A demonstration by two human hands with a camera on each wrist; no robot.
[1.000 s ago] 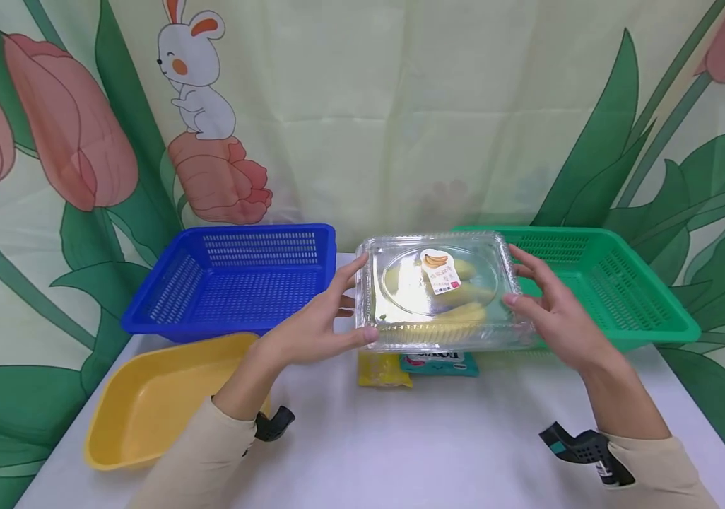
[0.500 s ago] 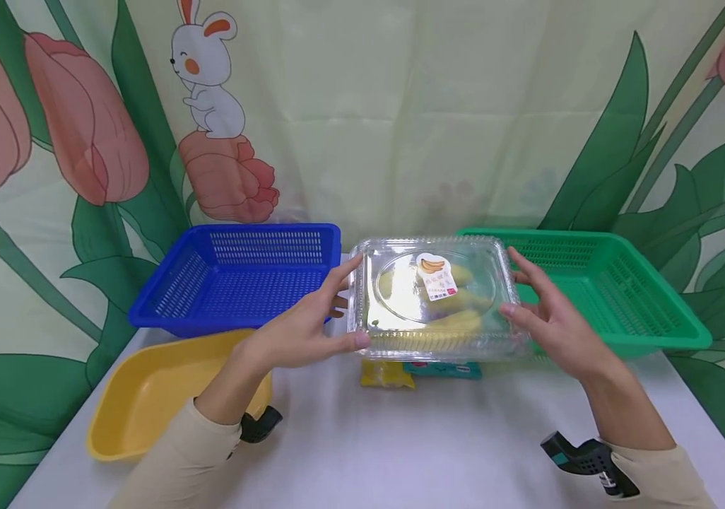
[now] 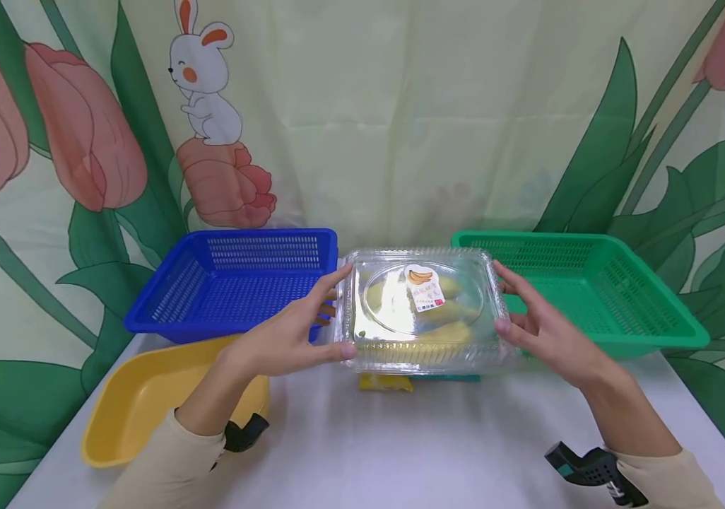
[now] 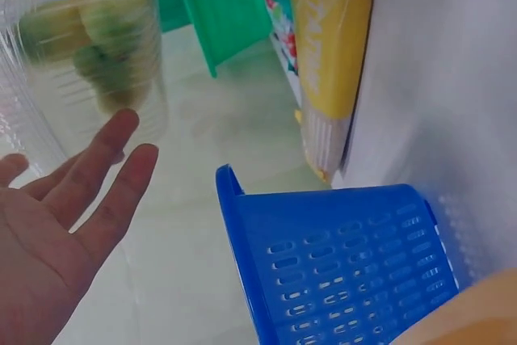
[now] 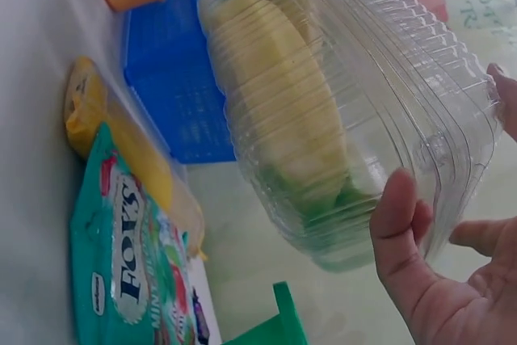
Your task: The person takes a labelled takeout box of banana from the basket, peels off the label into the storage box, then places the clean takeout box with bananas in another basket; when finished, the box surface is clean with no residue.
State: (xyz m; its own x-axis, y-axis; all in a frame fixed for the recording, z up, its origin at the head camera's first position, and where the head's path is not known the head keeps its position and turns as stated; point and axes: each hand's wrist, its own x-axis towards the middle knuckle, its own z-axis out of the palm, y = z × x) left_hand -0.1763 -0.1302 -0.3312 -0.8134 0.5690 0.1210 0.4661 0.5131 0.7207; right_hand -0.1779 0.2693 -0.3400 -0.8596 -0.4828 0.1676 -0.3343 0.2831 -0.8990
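Note:
A clear plastic fruit box (image 3: 413, 346) is held off the table between both hands, tilted so its lid faces me. Inside lie yellow fruits with green ends, and a label (image 3: 425, 288) with a banana picture is on the lid. My left hand (image 3: 280, 339) holds the left edge, thumb at the near corner and index finger at the far one. The right hand (image 3: 553, 336) grips the right edge, its thumb near the front. Underneath, a yellow packet (image 4: 323, 38) and a teal Fox's sweets bag (image 5: 133, 256) are mostly hidden in the head view.
A blue basket (image 3: 242, 322) stands at the back left, a green basket (image 3: 649, 339) at the back right. In front of the blue one sits a yellow tub (image 3: 121, 417). A white cloth (image 3: 439, 445) covers the table; a printed curtain (image 3: 362, 106) hangs behind.
Both hands have brought the fruit box lower, nearer to me and slightly left. It now covers more of the yellow packet and the teal bag.

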